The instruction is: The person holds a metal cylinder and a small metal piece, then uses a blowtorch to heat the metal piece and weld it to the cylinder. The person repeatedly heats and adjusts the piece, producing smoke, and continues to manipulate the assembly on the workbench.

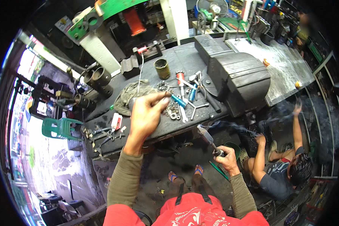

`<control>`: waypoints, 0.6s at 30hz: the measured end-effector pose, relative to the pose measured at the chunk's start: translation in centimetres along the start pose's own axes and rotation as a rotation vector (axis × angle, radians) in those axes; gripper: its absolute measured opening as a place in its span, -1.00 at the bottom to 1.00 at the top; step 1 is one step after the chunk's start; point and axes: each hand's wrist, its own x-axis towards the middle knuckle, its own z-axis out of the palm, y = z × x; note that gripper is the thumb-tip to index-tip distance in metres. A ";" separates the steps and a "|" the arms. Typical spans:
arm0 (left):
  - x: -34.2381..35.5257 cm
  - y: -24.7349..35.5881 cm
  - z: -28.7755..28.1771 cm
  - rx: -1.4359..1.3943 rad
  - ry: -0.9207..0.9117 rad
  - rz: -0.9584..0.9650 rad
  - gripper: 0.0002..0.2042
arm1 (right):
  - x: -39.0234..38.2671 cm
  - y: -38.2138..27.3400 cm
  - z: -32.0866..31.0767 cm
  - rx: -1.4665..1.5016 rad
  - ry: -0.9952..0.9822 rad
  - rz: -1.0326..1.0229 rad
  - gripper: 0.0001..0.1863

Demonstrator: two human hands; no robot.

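My left hand (pixel 148 115) is raised over the front of the black workbench (pixel 165 132), thumb and fingertips pinched together. Whatever they hold is too small to make out. Close to the fingertips lie a blue-handled tool (pixel 179 100), a wrench (pixel 183 114), a three-armed wrench (pixel 196 109) and small metal parts (pixel 172 112). My right hand (pixel 226 160), low and in front of the bench edge, is closed round the dark handle of a tool with a flat grey metal head (pixel 204 132). The head points up and left, near thin smoke.
A bench vise (pixel 239 81) stands at the bench's right. Behind my left hand are a crumpled cloth (pixel 130 96) and a rusty metal cylinder (pixel 162 69). More wrenches (pixel 105 135) lie at the left end. A person (pixel 280 177) sits low at right, arm raised, amid smoke.
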 end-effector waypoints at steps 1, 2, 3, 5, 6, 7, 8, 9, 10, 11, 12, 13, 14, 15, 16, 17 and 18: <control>-2.3 -0.7 -1.5 -0.030 0.001 -0.069 -0.74 | 0.3 -0.4 0.7 -0.006 -0.029 0.014 -0.77; -4.3 -1.4 -2.7 -0.044 0.007 -0.088 -0.74 | 0.5 -0.9 1.3 -0.028 -0.058 0.028 -0.75; -6.0 -1.9 -3.6 -0.053 0.013 -0.158 -0.74 | 0.8 -1.3 2.0 -0.069 -0.080 0.052 -0.73; -9.6 -2.7 -4.6 -0.292 0.072 -0.193 -0.75 | 0.9 -1.9 3.6 -0.023 -0.129 0.059 -0.74; -11.1 -3.1 -5.2 -0.309 0.094 -0.205 -0.75 | 0.9 -2.2 4.4 -0.023 -0.150 0.053 -0.74; -12.2 -3.3 -5.6 -0.324 0.117 -0.217 -0.74 | 0.9 -2.4 5.2 -0.037 -0.167 0.038 -0.75; -13.1 -3.6 -5.9 -0.296 0.157 -0.169 -0.74 | 0.8 -2.6 6.0 -0.013 -0.181 0.045 -0.76; -13.9 -3.7 -6.0 -0.267 0.196 -0.119 -0.74 | 0.7 -2.8 6.9 0.006 -0.189 0.034 -0.76; -14.6 -3.8 -6.2 -0.244 0.237 -0.102 -0.73 | 0.5 -2.8 7.7 0.013 -0.195 0.017 -0.76; -15.2 -3.8 -6.4 -0.144 0.269 -0.017 -0.73 | 0.4 -2.9 8.5 0.009 -0.202 -0.012 -0.76; -15.7 -3.8 -6.7 -0.051 0.300 0.035 -0.72 | 0.4 -3.0 9.1 0.034 -0.225 -0.012 -0.76; -16.2 -3.6 -6.9 0.045 0.329 0.086 -0.72 | 0.2 -3.0 9.7 0.045 -0.240 0.012 -0.76; -16.6 -3.5 -7.0 0.031 0.345 0.071 -0.71 | 0.1 -3.1 10.2 0.049 -0.251 0.029 -0.76; -17.0 -3.3 -7.2 0.027 0.349 0.081 -0.71 | -0.1 -3.2 10.7 0.037 -0.252 0.051 -0.76; -17.3 -3.1 -7.4 0.024 0.350 0.091 -0.72 | -0.3 -3.3 11.1 0.060 -0.264 0.047 -0.76; -17.6 -3.0 -7.5 0.006 0.345 0.075 -0.72 | -0.4 -3.3 11.5 0.067 -0.266 0.048 -0.76; -18.0 -2.8 -7.5 -0.054 0.342 0.105 -0.72 | -0.6 -3.4 11.8 0.055 -0.263 0.054 -0.75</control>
